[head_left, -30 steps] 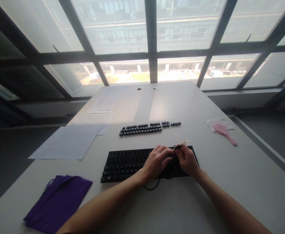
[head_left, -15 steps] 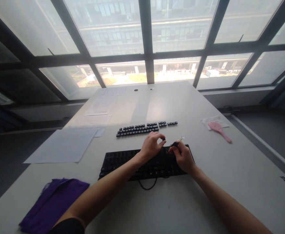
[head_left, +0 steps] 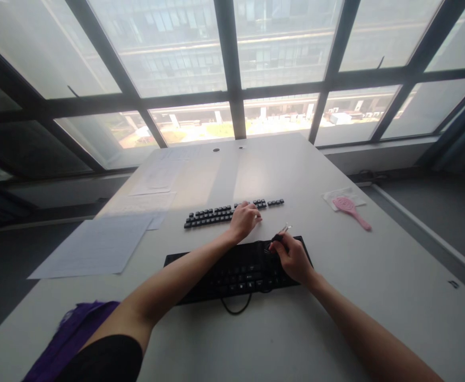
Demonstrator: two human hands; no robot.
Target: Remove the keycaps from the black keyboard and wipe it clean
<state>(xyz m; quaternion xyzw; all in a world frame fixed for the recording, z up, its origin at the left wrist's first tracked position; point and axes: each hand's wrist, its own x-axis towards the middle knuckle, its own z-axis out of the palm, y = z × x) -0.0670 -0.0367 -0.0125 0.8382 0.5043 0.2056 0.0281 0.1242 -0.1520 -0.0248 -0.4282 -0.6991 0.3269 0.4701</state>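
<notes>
My left hand [head_left: 245, 220] reaches over the near right part of the rows of black keycaps [head_left: 208, 216] on the desk. Its fingers are curled together in a pinch; the keycap they carried is mostly hidden from view now. My right hand [head_left: 294, 257] is closed around a small keycap puller [head_left: 278, 238], dark in the middle with thin shiny prongs pointing up and away. It hovers above the right part of a black keyboard [head_left: 232, 281], which lies flat in front of me. The keyboard's far side looks bare of caps, while its near rows have keys. My left forearm covers its left part.
A black cable [head_left: 236, 312] loops out at the keyboard's near edge. Paper sheets [head_left: 93, 248] lie on the left, with a purple cloth [head_left: 75, 331] nearer me. On the right, a pink hairbrush [head_left: 350, 208] rests on a white wrapper [head_left: 330, 197]. Windows [head_left: 276, 48] stand behind the desk.
My left hand has moved away from above the keyboard, forward to the keycap rows, with a keycap in its pinch. My right hand stays over the keyboard with the puller. The view shifted slightly.
</notes>
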